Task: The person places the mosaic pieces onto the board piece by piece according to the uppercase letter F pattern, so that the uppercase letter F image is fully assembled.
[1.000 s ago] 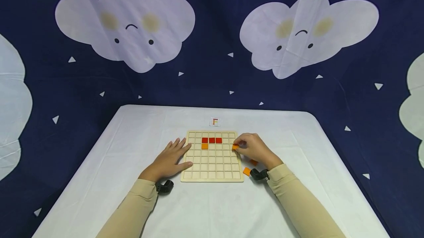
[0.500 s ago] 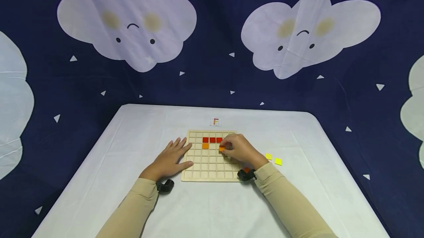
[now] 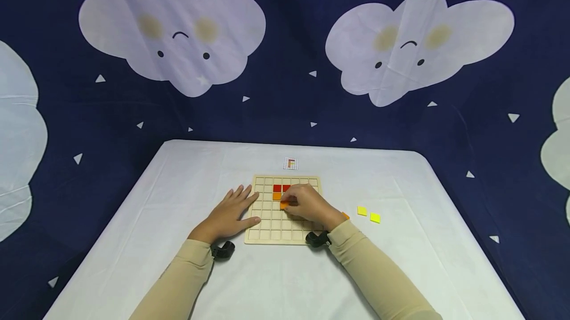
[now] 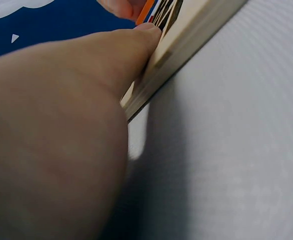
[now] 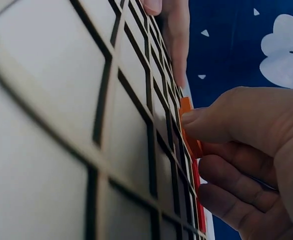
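My right hand point(image 3: 306, 203) pinches an orange square tile point(image 3: 283, 205) over the wooden grid board point(image 3: 267, 235), just below another orange tile point(image 3: 277, 196) lying in a cell. Red tiles point(image 3: 277, 188) fill cells in the row above, partly covered by my right fingers. The right wrist view shows the thumb point(image 5: 194, 117) on the held orange tile point(image 5: 187, 125), close to the grid. My left hand point(image 3: 228, 213) lies with spread fingers at the board's left edge, its thumb tip and index fingertip on the frame.
A small printed pattern card point(image 3: 291, 163) lies beyond the board. Right of the board are two yellow tiles point(image 3: 362, 210) and an orange tile point(image 3: 345, 216) partly hidden by my right wrist. Everything rests on a white-covered table point(image 3: 213, 161).
My right hand has moved left across the board with the orange tile, from the right edge to beside the placed orange one. The yellow tiles came into sight. My left hand stays put.
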Demonstrator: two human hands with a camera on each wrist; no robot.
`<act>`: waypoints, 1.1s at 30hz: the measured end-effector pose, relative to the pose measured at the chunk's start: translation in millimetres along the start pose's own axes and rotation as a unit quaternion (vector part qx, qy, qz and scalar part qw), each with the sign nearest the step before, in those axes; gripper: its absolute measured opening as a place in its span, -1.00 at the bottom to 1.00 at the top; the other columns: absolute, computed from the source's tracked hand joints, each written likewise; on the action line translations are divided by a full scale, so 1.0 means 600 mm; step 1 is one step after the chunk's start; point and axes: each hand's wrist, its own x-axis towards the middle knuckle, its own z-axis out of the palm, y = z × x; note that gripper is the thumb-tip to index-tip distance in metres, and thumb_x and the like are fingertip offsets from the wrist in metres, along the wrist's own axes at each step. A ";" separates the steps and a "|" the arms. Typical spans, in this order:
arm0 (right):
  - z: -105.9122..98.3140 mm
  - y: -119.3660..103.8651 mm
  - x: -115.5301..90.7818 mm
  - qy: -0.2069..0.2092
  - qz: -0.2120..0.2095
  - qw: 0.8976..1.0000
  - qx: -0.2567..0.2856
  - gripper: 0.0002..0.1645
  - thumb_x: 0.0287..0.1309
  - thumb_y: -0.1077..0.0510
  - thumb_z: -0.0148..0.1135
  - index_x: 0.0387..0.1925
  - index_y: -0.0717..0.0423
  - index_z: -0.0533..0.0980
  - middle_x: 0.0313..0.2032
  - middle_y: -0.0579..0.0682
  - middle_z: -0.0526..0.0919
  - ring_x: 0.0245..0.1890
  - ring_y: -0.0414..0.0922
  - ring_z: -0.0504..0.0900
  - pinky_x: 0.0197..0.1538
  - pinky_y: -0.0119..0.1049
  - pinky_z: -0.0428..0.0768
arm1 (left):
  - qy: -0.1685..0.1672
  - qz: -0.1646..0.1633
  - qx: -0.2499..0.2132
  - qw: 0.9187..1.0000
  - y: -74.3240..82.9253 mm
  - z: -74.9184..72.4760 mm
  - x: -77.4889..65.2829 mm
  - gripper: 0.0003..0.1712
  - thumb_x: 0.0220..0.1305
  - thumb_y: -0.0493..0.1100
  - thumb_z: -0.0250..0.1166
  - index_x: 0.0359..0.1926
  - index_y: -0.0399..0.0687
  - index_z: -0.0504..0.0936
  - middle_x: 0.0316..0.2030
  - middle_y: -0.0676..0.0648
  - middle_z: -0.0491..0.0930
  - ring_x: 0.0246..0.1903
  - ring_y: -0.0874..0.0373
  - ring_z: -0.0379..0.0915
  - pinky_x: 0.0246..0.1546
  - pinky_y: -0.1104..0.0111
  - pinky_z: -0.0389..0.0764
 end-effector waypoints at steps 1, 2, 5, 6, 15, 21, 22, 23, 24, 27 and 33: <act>0.002 -0.002 0.002 -0.002 0.002 1.000 -0.001 -0.78 0.18 0.32 0.53 -0.12 0.15 0.76 -0.15 -0.08 0.77 -0.15 -0.18 0.68 -0.01 -0.29 0.67 | -0.001 0.000 -0.001 1.000 0.000 0.000 0.000 -0.01 0.47 0.45 0.13 0.65 -0.04 0.23 0.63 -0.22 0.00 0.61 -0.21 -0.22 0.56 -0.08 -0.20; 0.004 -0.003 0.004 -0.005 0.004 1.000 0.000 -0.78 0.19 0.31 0.53 -0.11 0.13 0.76 -0.15 -0.09 0.77 -0.14 -0.18 0.68 0.00 -0.29 0.67 | -0.001 0.000 -0.002 1.000 0.001 -0.001 0.000 -0.02 0.47 0.44 0.13 0.64 -0.04 0.24 0.63 -0.23 0.00 0.61 -0.22 -0.22 0.56 -0.08 -0.20; 0.010 -0.007 0.008 -0.008 0.010 1.000 -0.003 -0.78 0.21 0.27 0.53 -0.09 0.10 0.77 -0.11 -0.10 0.77 -0.09 -0.17 0.69 0.06 -0.26 0.65 | -0.002 0.000 -0.005 1.000 0.002 -0.002 -0.001 -0.02 0.46 0.44 0.14 0.65 -0.03 0.24 0.63 -0.22 0.00 0.61 -0.21 -0.22 0.56 -0.08 -0.20; 0.011 -0.008 0.009 -0.007 0.009 1.000 -0.005 -0.78 0.22 0.27 0.53 -0.09 0.10 0.77 -0.10 -0.09 0.77 -0.08 -0.16 0.69 0.07 -0.25 0.65 | -0.001 0.001 -0.005 1.000 0.002 -0.003 -0.001 -0.02 0.46 0.43 0.15 0.64 -0.04 0.24 0.63 -0.23 0.01 0.60 -0.22 -0.22 0.56 -0.08 -0.20; 0.025 -0.012 0.019 0.002 -0.002 1.000 -0.021 -0.78 0.25 0.26 0.52 -0.07 0.11 0.75 -0.14 -0.10 0.75 -0.16 -0.21 0.64 0.00 -0.29 0.64 | 0.004 0.005 -0.003 1.000 0.001 -0.002 -0.002 -0.02 0.46 0.45 0.14 0.64 -0.04 0.25 0.63 -0.23 0.02 0.60 -0.22 -0.21 0.56 -0.08 -0.19; 0.026 -0.015 0.021 0.000 0.003 1.000 -0.018 -0.78 0.26 0.26 0.51 -0.06 0.13 0.75 -0.15 -0.09 0.74 -0.19 -0.22 0.62 -0.04 -0.31 0.63 | 0.005 0.004 -0.003 1.000 0.000 -0.002 -0.002 -0.02 0.46 0.45 0.14 0.64 -0.04 0.25 0.63 -0.23 0.02 0.60 -0.22 -0.21 0.56 -0.09 -0.19; 0.026 -0.015 0.021 0.000 0.002 1.000 -0.019 -0.77 0.26 0.26 0.50 -0.05 0.13 0.75 -0.14 -0.09 0.74 -0.18 -0.22 0.63 -0.03 -0.31 0.64 | 0.005 0.003 -0.002 1.000 0.000 -0.002 -0.002 -0.02 0.46 0.45 0.13 0.64 -0.03 0.25 0.63 -0.22 0.01 0.60 -0.22 -0.21 0.56 -0.08 -0.19; 0.026 -0.016 0.021 0.000 0.002 1.000 -0.021 -0.77 0.26 0.25 0.50 -0.05 0.12 0.75 -0.13 -0.09 0.75 -0.17 -0.22 0.63 -0.03 -0.31 0.64 | 0.005 0.003 -0.001 1.000 0.000 -0.002 -0.002 -0.02 0.46 0.45 0.13 0.64 -0.03 0.25 0.63 -0.22 0.01 0.60 -0.21 -0.21 0.56 -0.08 -0.19; 0.026 -0.016 0.022 0.000 0.001 1.000 -0.022 -0.77 0.26 0.25 0.50 -0.04 0.12 0.75 -0.13 -0.09 0.75 -0.17 -0.22 0.63 -0.02 -0.30 0.64 | 0.005 0.002 -0.001 1.000 0.000 -0.002 -0.002 -0.02 0.46 0.45 0.13 0.64 -0.03 0.25 0.63 -0.22 0.01 0.60 -0.21 -0.21 0.56 -0.08 -0.19; 0.026 -0.016 0.022 -0.001 0.001 1.000 -0.023 -0.76 0.26 0.23 0.52 -0.04 0.12 0.75 -0.13 -0.09 0.75 -0.17 -0.22 0.63 -0.03 -0.31 0.64 | 0.005 0.003 -0.005 1.000 0.002 -0.003 -0.001 -0.02 0.46 0.44 0.14 0.64 -0.04 0.25 0.63 -0.23 0.01 0.60 -0.22 -0.21 0.56 -0.08 -0.19; 0.028 -0.013 0.020 -0.002 0.004 1.000 -0.025 -0.76 0.27 0.20 0.53 -0.04 0.11 0.75 -0.13 -0.10 0.74 -0.18 -0.22 0.62 -0.04 -0.32 0.63 | 0.002 0.001 -0.001 1.000 0.002 -0.001 0.000 -0.02 0.46 0.44 0.14 0.64 -0.03 0.24 0.63 -0.22 0.00 0.61 -0.21 -0.22 0.56 -0.08 -0.20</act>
